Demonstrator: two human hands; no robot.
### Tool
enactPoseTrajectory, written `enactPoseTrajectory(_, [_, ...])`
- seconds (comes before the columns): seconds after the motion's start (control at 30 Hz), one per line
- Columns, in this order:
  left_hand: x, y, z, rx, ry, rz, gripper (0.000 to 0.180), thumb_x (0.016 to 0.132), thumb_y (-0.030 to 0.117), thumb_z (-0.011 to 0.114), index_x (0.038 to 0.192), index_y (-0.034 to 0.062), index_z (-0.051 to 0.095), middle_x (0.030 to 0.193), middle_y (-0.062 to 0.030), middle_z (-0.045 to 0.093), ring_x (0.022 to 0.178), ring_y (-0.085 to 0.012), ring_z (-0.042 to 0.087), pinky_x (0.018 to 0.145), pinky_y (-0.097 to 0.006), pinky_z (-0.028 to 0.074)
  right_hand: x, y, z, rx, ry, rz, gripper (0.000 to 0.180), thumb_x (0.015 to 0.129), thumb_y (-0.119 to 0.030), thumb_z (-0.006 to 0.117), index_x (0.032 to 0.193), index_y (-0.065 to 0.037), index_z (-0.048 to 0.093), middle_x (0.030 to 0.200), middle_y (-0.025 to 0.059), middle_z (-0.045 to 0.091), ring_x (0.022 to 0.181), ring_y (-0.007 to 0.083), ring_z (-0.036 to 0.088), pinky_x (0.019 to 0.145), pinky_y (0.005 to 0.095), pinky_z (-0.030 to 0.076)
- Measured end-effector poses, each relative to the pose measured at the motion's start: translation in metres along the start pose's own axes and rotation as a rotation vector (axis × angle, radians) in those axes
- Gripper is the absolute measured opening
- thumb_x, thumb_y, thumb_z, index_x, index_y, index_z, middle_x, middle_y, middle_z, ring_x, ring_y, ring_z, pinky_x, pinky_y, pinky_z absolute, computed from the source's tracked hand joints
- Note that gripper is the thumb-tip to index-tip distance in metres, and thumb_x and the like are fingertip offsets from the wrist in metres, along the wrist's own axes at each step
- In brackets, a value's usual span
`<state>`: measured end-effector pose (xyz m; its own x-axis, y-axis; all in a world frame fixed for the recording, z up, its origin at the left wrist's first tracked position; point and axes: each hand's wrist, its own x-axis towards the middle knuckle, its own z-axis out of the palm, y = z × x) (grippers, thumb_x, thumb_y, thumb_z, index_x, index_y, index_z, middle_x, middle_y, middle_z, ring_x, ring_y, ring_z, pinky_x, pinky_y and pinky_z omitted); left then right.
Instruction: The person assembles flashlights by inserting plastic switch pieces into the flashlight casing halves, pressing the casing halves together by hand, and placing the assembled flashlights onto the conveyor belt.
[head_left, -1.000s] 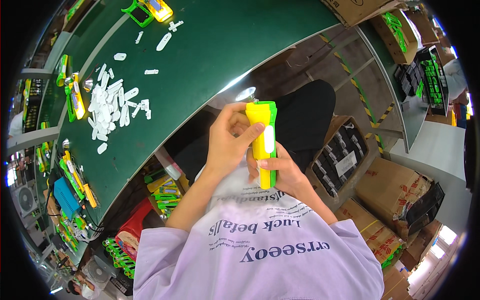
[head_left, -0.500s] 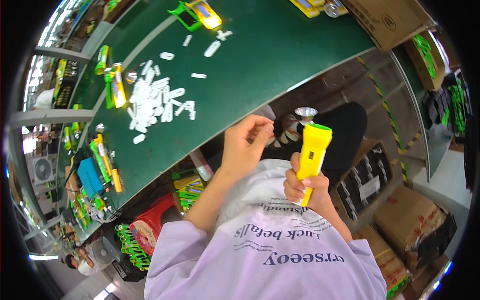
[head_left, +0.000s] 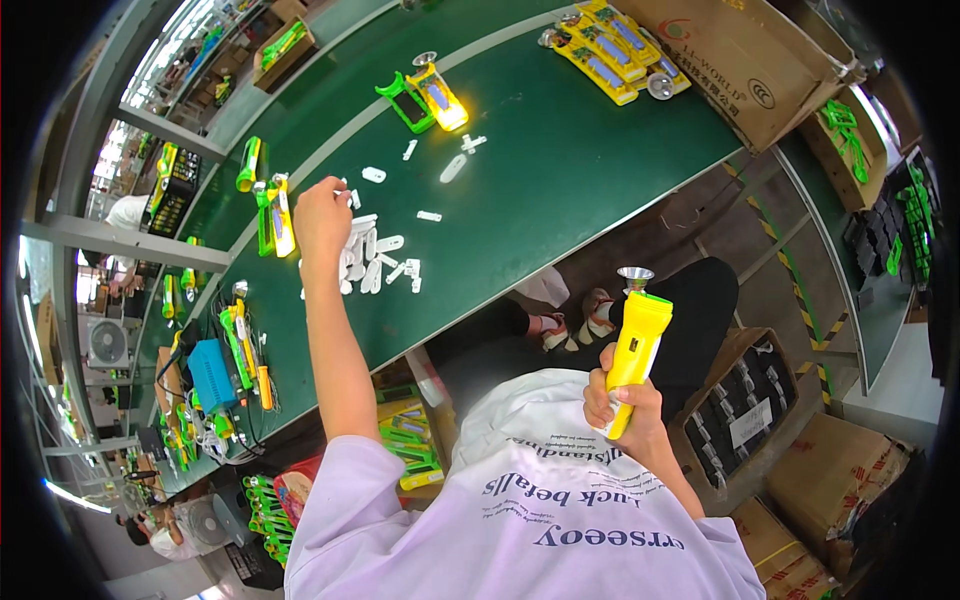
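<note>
A yellow flashlight body (head_left: 636, 345) with a green rim stands nearly upright in my right hand (head_left: 628, 405), whose fingers wrap round its lower part. A shiny cone-shaped reflector (head_left: 635, 275) sticks up beyond its green-rimmed end. My left hand (head_left: 324, 220) is stretched out over the green table at a pile of small white plastic pieces (head_left: 368, 255). Its fingers are bent and drawn together at the pile's far edge; white pieces lie right by the fingertips. The back of the hand hides whatever they hold, if anything.
On the green table (head_left: 530, 210) lie a lit yellow flashlight (head_left: 440, 98) with a green frame (head_left: 406, 104), several opened yellow flashlights (head_left: 610, 50), and a blue box-shaped device (head_left: 211, 374). A cardboard box (head_left: 735, 65) stands far right; a carton of black parts (head_left: 735, 400) sits right of my legs.
My left hand has moved from in front of my body, forward and left, to the white pieces. My right hand still holds the flashlight, slightly lower in the picture. The view has shifted.
</note>
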<state>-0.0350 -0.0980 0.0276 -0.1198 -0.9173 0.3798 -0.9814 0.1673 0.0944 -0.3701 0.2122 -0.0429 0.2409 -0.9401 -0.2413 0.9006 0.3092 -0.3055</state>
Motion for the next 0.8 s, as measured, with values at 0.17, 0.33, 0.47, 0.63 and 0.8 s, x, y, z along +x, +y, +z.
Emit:
enactPoseTrajectory(0.17, [0.007,0.053,-0.008,-0.424,-0.106,0.033,0.015,0.084,0.013,0.070,0.091,0.0003,0.067,0.076,-0.0127,0.069,0.067,-0.0277,0.065,0.064,-0.036,0.050,0.001,-0.003,-0.001,-0.016,-0.030,0.027,0.040,0.073,-0.012,0.069,0.104,-0.009,0.043,0.063,0.0052,0.046,0.051,0.0149,0.045,0.048,0.0311,0.040])
enactPoseTrajectory(0.33, [-0.025,0.103,-0.042,-0.146,-0.447,0.163,0.017,0.079,0.011,0.074,0.081,-0.0012,0.062,0.069,-0.0134,0.065,0.064,-0.0284,0.063,0.061,-0.037,0.048,0.001,-0.005,0.000,-0.083,-0.046,0.017,0.040,0.073,-0.013,0.069,0.102,-0.009,0.043,0.063,0.0050,0.045,0.051,0.0151,0.045,0.049,0.0311,0.040])
enactPoseTrajectory(0.47, [-0.062,0.086,-0.044,-0.134,-0.548,0.106,0.023,0.075,0.013,0.078,0.077,-0.0012,0.060,0.068,-0.0146,0.064,0.064,-0.0289,0.063,0.059,-0.039,0.047,0.002,-0.005,-0.007,-0.049,-0.011,-0.012,0.040,0.072,-0.013,0.069,0.103,-0.010,0.042,0.063,0.0049,0.045,0.051,0.0153,0.045,0.049,0.0310,0.041])
enactPoseTrajectory(0.63, [-0.099,0.062,-0.032,-0.335,-0.457,0.066,0.034,0.072,0.019,0.082,0.082,-0.0005,0.056,0.077,-0.0161,0.063,0.077,-0.0334,0.064,0.066,-0.042,0.048,0.012,0.003,-0.005,-0.064,-0.026,0.029,0.040,0.074,-0.016,0.068,0.103,-0.012,0.040,0.062,0.0023,0.039,0.050,0.0139,0.040,0.048,0.0312,0.036])
enactPoseTrajectory(0.8, [-0.116,0.054,-0.024,-0.609,-0.398,0.027,0.021,0.078,0.010,0.073,0.085,-0.0004,0.056,0.084,-0.0200,0.063,0.087,-0.0411,0.061,0.074,-0.047,0.047,0.011,0.013,-0.012,-0.069,-0.071,0.017,0.039,0.078,-0.020,0.067,0.106,-0.013,0.040,0.063,0.0011,0.039,0.049,0.0121,0.039,0.046,0.0287,0.036])
